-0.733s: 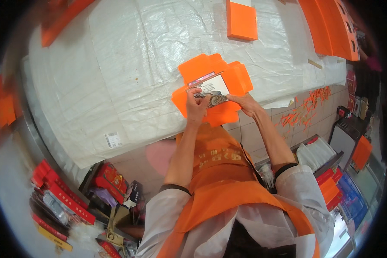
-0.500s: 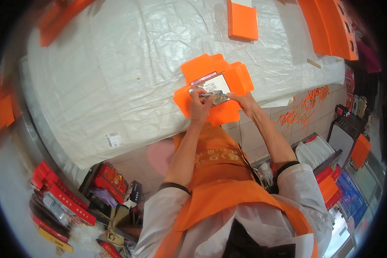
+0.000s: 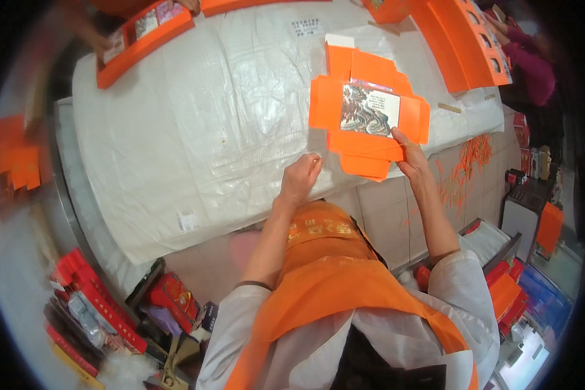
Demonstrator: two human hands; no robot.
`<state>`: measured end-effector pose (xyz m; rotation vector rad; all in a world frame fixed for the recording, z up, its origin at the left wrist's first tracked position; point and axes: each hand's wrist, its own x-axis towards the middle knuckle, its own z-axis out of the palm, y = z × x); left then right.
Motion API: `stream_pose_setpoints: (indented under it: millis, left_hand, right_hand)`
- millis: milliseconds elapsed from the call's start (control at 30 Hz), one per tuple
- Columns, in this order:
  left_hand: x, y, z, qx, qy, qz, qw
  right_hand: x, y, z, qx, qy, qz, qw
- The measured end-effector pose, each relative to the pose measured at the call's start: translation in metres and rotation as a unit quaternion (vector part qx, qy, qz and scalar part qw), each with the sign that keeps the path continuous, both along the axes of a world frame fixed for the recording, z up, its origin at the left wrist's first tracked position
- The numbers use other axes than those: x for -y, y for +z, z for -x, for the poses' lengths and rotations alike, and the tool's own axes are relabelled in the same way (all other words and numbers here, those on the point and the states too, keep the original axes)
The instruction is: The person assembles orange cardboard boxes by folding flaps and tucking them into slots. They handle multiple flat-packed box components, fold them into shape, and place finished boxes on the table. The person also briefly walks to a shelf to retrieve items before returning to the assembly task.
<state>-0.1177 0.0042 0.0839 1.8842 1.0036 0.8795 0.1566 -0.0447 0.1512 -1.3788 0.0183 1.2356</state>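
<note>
My right hand [image 3: 411, 157] grips the lower right edge of an unfolded orange cardboard box [image 3: 365, 144], with the thumb on top. The box's flaps spread outward on all sides. In its middle lies a rectangular panel [image 3: 369, 110] with a landscape picture and printed lines. A strip of pink and purple shows along the panel's far edge. Apart from the box, to its lower left, my left hand [image 3: 301, 177] is closed with thumb and fingers pinched together. What it holds, if anything, is too small to make out.
White plastic sheeting [image 3: 195, 130] covers the table. Another orange box [image 3: 339, 60] lies just beyond the unfolded one. Larger orange boxes [image 3: 458, 49] stand at the far right and far left. Other people work at both far corners. Orange scraps [image 3: 464, 166] litter the floor on the right.
My left hand has come off the panel and drawn back toward me, staying closed. The unfolded box has moved right and farther away in my right hand. The head view has shifted.
</note>
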Motion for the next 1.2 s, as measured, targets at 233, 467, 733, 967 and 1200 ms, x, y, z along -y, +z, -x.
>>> stream_pose_setpoints:
  millis: [233,467,733,967,1200]
  left_hand:
    - [-0.017,0.022,-0.023,0.016,-0.043,-0.143,0.989]
    - [-0.027,0.041,-0.037,0.019,-0.048,-0.176,0.983]
    - [-0.022,0.058,-0.033,0.005,-0.058,-0.173,0.983]
    - [-0.015,0.082,-0.012,-0.034,-0.147,-0.135,0.979]
    - [-0.018,0.092,0.005,-0.075,-0.192,-0.16,0.965]
  right_hand:
    - [-0.006,0.06,-0.012,-0.003,-0.024,-0.058,0.998]
    - [-0.012,0.092,-0.013,0.014,-0.054,-0.112,0.992]
    - [-0.018,0.112,-0.005,0.042,-0.066,-0.144,0.986]
    - [-0.015,0.126,0.007,0.062,-0.086,-0.16,0.981]
    - [-0.011,0.137,0.022,0.061,-0.077,-0.177,0.979]
